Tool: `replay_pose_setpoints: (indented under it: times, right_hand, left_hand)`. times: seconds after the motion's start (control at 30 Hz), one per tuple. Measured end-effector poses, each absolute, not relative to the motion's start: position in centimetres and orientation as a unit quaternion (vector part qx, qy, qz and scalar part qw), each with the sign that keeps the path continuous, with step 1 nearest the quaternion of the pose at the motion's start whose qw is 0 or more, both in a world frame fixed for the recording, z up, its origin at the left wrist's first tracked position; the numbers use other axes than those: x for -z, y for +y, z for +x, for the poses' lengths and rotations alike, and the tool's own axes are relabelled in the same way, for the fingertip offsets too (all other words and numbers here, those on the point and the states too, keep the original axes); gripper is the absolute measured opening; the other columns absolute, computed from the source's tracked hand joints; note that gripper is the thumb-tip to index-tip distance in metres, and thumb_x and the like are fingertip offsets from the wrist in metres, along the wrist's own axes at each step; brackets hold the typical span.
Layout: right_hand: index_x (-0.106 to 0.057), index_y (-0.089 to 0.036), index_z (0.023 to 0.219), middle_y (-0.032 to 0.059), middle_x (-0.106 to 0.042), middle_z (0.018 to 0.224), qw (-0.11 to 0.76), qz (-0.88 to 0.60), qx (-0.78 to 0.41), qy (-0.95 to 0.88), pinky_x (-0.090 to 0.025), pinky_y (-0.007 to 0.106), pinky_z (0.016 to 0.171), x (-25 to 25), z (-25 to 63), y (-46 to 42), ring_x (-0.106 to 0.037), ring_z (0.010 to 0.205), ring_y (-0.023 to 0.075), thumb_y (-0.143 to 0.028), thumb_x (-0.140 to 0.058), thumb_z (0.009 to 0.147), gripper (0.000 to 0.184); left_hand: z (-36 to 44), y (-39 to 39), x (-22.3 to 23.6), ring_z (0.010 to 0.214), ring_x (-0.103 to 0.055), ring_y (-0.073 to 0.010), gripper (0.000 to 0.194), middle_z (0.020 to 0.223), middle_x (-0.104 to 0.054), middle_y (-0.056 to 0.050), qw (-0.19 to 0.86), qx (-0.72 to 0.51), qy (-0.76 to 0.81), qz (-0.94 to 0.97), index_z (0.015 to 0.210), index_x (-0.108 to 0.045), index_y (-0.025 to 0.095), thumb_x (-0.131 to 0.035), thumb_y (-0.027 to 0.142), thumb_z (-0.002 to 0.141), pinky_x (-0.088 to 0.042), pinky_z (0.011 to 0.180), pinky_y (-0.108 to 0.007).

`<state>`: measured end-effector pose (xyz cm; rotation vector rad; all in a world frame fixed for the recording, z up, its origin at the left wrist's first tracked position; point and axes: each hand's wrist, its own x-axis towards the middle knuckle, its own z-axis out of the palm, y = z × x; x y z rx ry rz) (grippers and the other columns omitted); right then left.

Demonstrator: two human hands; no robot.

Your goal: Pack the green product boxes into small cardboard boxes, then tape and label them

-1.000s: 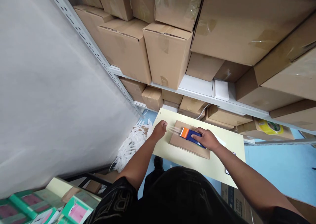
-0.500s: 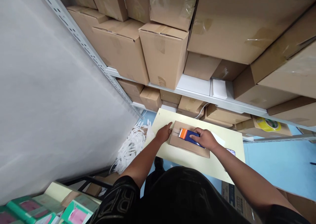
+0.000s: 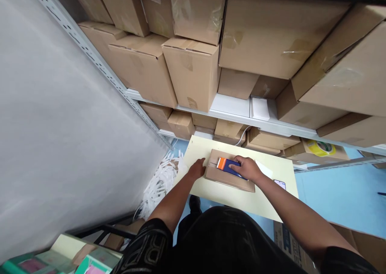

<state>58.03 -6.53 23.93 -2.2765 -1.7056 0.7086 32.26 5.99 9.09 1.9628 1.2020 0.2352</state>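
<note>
A closed brown cardboard box (image 3: pixel 221 180) lies on a pale yellow table (image 3: pixel 265 205). On its top is a flat blue-and-orange packet (image 3: pixel 230 167) with a white edge at its left end; its exact kind does not show. My right hand (image 3: pixel 246 169) grips the packet's right part, thumb on top and fingers along the far side. At the box's left end is my left hand (image 3: pixel 197 169), with forefinger and thumb apart and nothing between them. Whether it touches the box I cannot tell.
A phone (image 3: pixel 280 184) and a white sheet (image 3: pixel 264 169) lie right of the box. Behind the table, shelves (image 3: pixel 229 119) hold several cartons and a roll of yellow tape (image 3: pixel 321 148). White paper strips (image 3: pixel 158 181) heap on the floor, left, beside a grey wall (image 3: pixel 75 145).
My left forefinger, stretched out before, is drawn in a little at the box's left end. My right hand keeps hold of the packet on the box. The whole view has shifted slightly.
</note>
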Motion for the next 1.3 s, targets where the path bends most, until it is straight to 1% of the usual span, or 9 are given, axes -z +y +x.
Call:
replay_pose_setpoints:
  times: [0.1,0.2,0.33,0.47,0.63,0.9,1.0,1.13,1.3]
  right_hand:
    - [-0.072,-0.026,0.092,0.0005,-0.072,0.076,0.090,-0.773,-0.233,-0.583,-0.033,0.026,0.061,-24.0,57.8,-6.4,-0.063,0.071,0.0182,-0.054,-0.067,0.089,0.028]
    - [-0.073,-0.026,0.094,0.0012,-0.072,0.077,0.078,-0.772,-0.234,-0.586,-0.032,0.026,0.061,-24.1,57.8,-6.2,-0.062,0.071,0.0178,-0.054,-0.068,0.089,0.029]
    - [-0.073,-0.026,0.097,0.0017,-0.073,0.081,0.069,-0.772,-0.237,-0.585,-0.031,0.026,0.060,-24.1,58.0,-5.7,-0.062,0.073,0.0179,-0.056,-0.068,0.089,0.031]
    - [-0.073,-0.026,0.099,0.0018,-0.073,0.083,0.061,-0.767,-0.244,-0.590,-0.031,0.026,0.061,-24.3,58.1,-5.3,-0.061,0.072,0.0173,-0.056,-0.069,0.088,0.032]
    - [-0.072,-0.026,0.095,0.0025,-0.072,0.084,0.074,-0.758,-0.258,-0.595,-0.030,0.026,0.060,-24.8,58.7,-5.3,-0.061,0.073,0.0180,-0.056,-0.069,0.087,0.032]
    - [-0.070,-0.024,0.085,-0.0001,-0.072,0.079,0.142,-0.759,-0.322,-0.547,-0.037,0.026,0.062,-25.3,66.3,-10.9,-0.063,0.071,0.0174,-0.054,-0.067,0.087,0.030]
    - [-0.070,-0.024,0.084,-0.0004,-0.071,0.073,0.140,-0.771,-0.323,-0.531,-0.039,0.027,0.062,-24.8,70.9,-15.1,-0.063,0.068,0.0180,-0.056,-0.067,0.086,0.032]
    - [-0.070,-0.024,0.086,0.0003,-0.073,0.075,0.161,-0.783,-0.344,-0.493,-0.040,0.028,0.062,-23.6,75.9,-20.1,-0.064,0.069,0.0191,-0.062,-0.064,0.086,0.038]
    - [-0.071,-0.023,0.088,0.0003,-0.071,0.072,0.140,-0.786,-0.335,-0.501,-0.037,0.028,0.061,-22.0,77.7,-21.6,-0.062,0.067,0.0188,-0.059,-0.064,0.087,0.036]
  left_hand:
    - [31.9,5.9,-11.1,0.140,-0.053,-0.0279,0.047,0.148,-0.058,-0.016,0.349,-0.155,0.477,0.792,0.145,-0.057,0.014,-0.041,0.025,0.102,-0.040,0.121,-0.047]
    - [33.1,4.9,-13.0,0.152,-0.038,-0.0251,0.049,0.159,-0.049,-0.010,0.292,-0.220,0.372,0.853,0.150,-0.053,0.018,-0.037,0.026,0.104,-0.033,0.127,-0.048]
    - [35.2,3.1,-13.6,0.157,-0.028,-0.0289,0.052,0.167,-0.039,-0.008,0.256,-0.157,0.305,0.904,0.154,-0.049,0.018,-0.035,0.026,0.105,-0.034,0.125,-0.053]
    - [35.4,2.4,-13.6,0.158,-0.025,-0.0338,0.057,0.169,-0.032,-0.007,0.203,-0.094,0.339,0.914,0.162,-0.037,0.021,-0.031,0.029,0.106,-0.034,0.120,-0.059]
    - [35.0,2.3,-14.4,0.158,-0.026,-0.0321,0.060,0.170,-0.030,-0.006,0.145,-0.073,0.331,0.929,0.165,-0.030,0.024,-0.030,0.034,0.106,-0.030,0.122,-0.055]
    - [35.4,2.2,-15.0,0.157,-0.028,-0.0321,0.062,0.171,-0.028,-0.004,0.119,-0.037,0.336,0.934,0.166,-0.029,0.024,-0.027,0.041,0.107,-0.030,0.123,-0.054]
    - [35.6,2.3,-15.1,0.157,-0.029,-0.0325,0.062,0.171,-0.026,-0.005,0.113,-0.025,0.337,0.934,0.166,-0.027,0.022,-0.026,0.042,0.107,-0.032,0.121,-0.054]
    - [35.9,2.4,-14.9,0.157,-0.029,-0.0318,0.063,0.171,-0.026,-0.005,0.116,-0.021,0.342,0.932,0.166,-0.026,0.023,-0.028,0.042,0.106,-0.032,0.122,-0.052]
    - [36.1,2.6,-14.5,0.156,-0.031,-0.0318,0.062,0.171,-0.027,-0.004,0.136,-0.029,0.350,0.927,0.166,-0.029,0.026,-0.031,0.043,0.106,-0.031,0.124,-0.050]
